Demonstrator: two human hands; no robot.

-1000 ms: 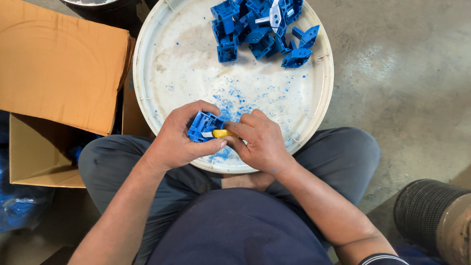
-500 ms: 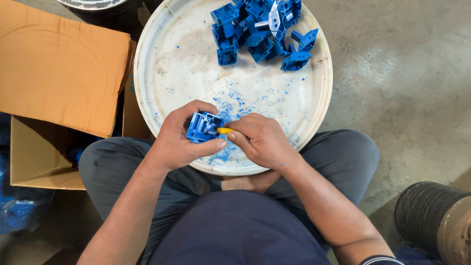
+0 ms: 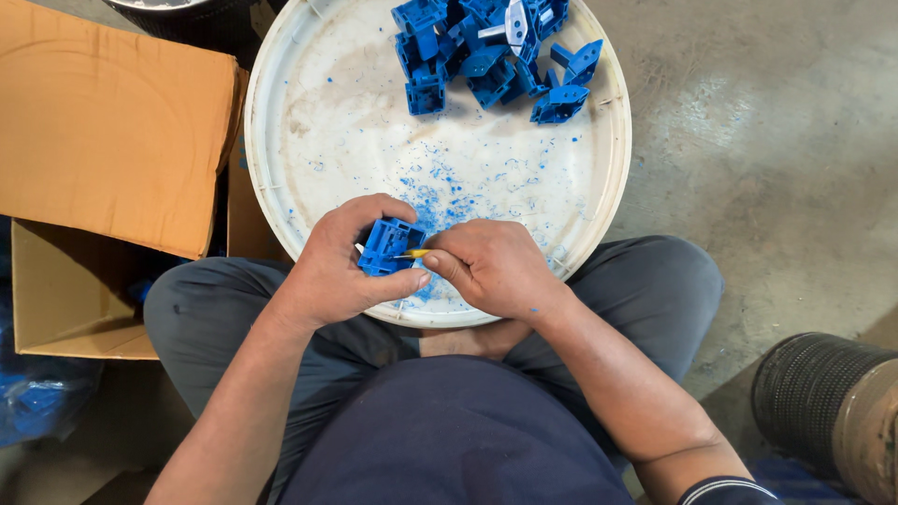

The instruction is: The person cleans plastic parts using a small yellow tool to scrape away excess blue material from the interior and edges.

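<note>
My left hand [image 3: 341,266] grips a small blue plastic part [image 3: 388,245] over the near edge of a round white tray [image 3: 309,140]. My right hand [image 3: 491,266] pinches a small yellow-handled tool [image 3: 414,253] whose tip touches the blue part. Blue shavings [image 3: 444,192] are scattered on the tray in front of my hands. A pile of several blue plastic parts [image 3: 486,51] lies at the tray's far side. The tray rests across my knees.
An open cardboard box [image 3: 103,159] stands to the left, its flap raised, with blue items in a bag [image 3: 37,402] below it. A dark ribbed cylinder [image 3: 823,402] sits at the lower right on the concrete floor [image 3: 776,140].
My hands and the blue part have shifted slightly; the part has been turned a little in my left hand while the yellow tool stays against it.
</note>
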